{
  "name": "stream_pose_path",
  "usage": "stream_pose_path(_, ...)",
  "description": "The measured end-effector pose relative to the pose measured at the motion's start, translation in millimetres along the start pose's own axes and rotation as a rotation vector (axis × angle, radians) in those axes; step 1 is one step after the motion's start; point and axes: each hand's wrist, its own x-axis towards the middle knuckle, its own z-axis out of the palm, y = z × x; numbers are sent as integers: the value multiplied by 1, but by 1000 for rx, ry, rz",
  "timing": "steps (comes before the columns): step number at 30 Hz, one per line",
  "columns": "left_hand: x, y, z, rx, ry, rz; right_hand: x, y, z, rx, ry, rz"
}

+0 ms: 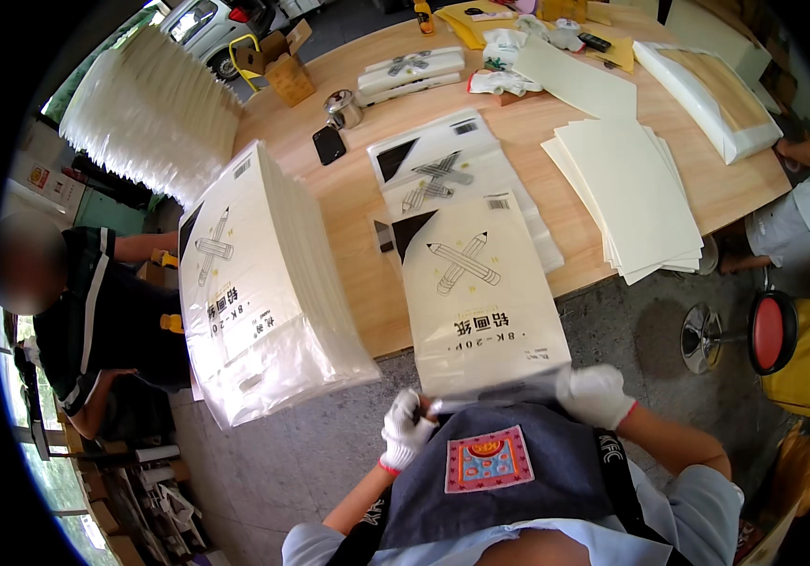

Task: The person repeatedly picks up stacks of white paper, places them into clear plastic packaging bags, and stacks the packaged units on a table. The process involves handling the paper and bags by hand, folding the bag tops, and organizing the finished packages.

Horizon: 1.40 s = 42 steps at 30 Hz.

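Directly in front of me lies a clear plastic bag of drawing paper [483,283], printed with crossed pencils and a black corner; its near end hangs past the table edge toward my apron. My left hand [408,432], in a white knit glove, pinches the left corner of the bag's loose clear end. At the opposite corner, my gloved right hand [596,396] closes on the same plastic. Beneath and beyond this bag is a pile of flat printed bags [447,174]. To the left stands a tall stack of filled paper bags [254,274].
Loose cream sheets [626,198] lie fanned at the right. Farther back are a phone [328,145], a metal mug [342,109], rolled bags [411,71] and a wrapped paper pack [707,99]. People sit at both sides; a red stool [773,330] stands at right.
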Motion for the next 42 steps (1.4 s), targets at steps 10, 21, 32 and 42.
stream_pose_path(10,60,-35,22,268,280,119,24,27,-9,616,-233,194)
stream_pose_path(21,-59,-133,-1,345,61,-251,83,39,93,1668,-94,732)
stream_pose_path(32,76,0,-5,-278,-68,-366,26,74,55,1326,-502,591)
stream_pose_path(42,59,114,-117,-418,756,206,167,-63,48,1866,-442,113)
